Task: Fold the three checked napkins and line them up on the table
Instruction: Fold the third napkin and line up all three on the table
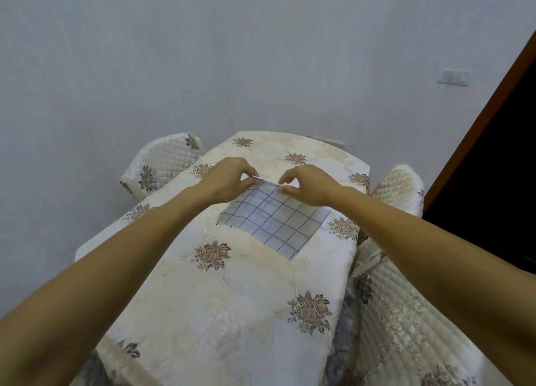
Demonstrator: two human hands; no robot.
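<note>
One white napkin with dark blue checks (275, 217) lies on the cream floral tablecloth (232, 293) in the middle of the table. My left hand (229, 182) pinches the napkin's far edge at its left end. My right hand (307, 187) pinches the same edge at its right end, and the edge is lifted slightly off the cloth between them. A raised fold of the tablecloth hides the napkin's near left corner. I see only this single napkin.
Quilted floral chair covers stand at the far left (162, 165), the far right (397, 188) and the near right (406, 313). A pale wall is behind the table, with a switch plate (454, 76) and a dark doorway (493, 168) at the right.
</note>
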